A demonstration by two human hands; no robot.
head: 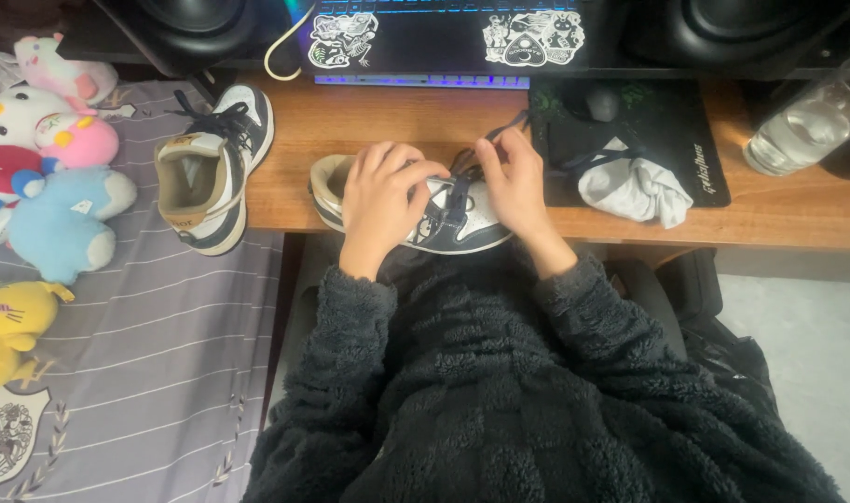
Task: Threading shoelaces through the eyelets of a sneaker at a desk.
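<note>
A white and navy sneaker [462,219] lies on its side at the front edge of the wooden desk [350,130]. My left hand [383,200] rests over its heel and collar, holding it down. My right hand [514,182] pinches the dark navy shoelace [467,168] near the eyelets, and the lace trails off toward the back right. A second matching sneaker [211,168] stands half on the desk's left edge, half on the bed, laced, with its tan inside showing.
A keyboard with stickers [444,42] runs along the desk's back. On the right a black mouse mat [672,121] carries a mouse [602,102] and a crumpled white cloth [630,186]. A clear glass [807,126] stands far right. Several plush toys [57,186] lie on the striped bed.
</note>
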